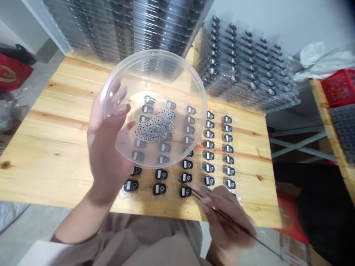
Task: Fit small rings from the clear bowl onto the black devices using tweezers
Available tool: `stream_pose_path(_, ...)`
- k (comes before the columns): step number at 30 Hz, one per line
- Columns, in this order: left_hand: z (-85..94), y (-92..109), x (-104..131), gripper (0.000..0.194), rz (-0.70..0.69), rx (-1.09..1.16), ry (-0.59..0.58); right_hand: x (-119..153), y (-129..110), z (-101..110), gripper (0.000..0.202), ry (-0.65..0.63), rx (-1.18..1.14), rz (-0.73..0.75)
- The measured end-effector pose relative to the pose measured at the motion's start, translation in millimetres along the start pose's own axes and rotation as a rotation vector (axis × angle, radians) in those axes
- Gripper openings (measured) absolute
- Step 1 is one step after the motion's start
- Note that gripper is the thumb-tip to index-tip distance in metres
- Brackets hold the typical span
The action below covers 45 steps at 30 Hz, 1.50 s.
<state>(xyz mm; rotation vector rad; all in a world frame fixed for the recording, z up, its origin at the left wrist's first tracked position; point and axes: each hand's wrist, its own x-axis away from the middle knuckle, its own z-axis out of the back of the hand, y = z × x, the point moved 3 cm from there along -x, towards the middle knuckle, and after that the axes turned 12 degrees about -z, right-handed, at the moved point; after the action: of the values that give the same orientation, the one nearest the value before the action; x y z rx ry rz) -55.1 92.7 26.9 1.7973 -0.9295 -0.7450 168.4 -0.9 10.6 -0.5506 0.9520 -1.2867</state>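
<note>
My left hand grips a clear round plastic tub by its side, thumb over the rim, and holds it above the table. Inside lies a heap of small grey ring-like parts. In my right hand is a pair of dark, slim tweezers, with tips over the nearest rows. Below both hands a clear tray spreads out, with rows of small black devices, each with a white patch and round marks. Some devices show only through the tub. Whether the tweezers' tips hold anything, I cannot tell.
A tall stack of clear trays stands at the table's back left. Another stack of filled trays is at the back right. The wooden table ends near my lap. To the right, a red basket sits on a second table.
</note>
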Motion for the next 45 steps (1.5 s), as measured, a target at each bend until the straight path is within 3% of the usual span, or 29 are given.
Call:
stream_pose_path(3,0.0,0.5,0.0,0.036,0.011,0.009,0.015,-9.4,11.1,-16.4,0.022,-0.016,0.004,0.011)
stream_pose_path(11,-2.4,-1.9,0.7,0.036,0.021,0.028,0.014,-19.4,14.8,-35.0,0.019,-0.06,0.081,0.028)
stream_pose_path(45,-8.3,0.7,4.0,0.031,0.029,0.006,-0.033,-22.4,6.8,-39.4,0.019,-0.06,0.183,0.087)
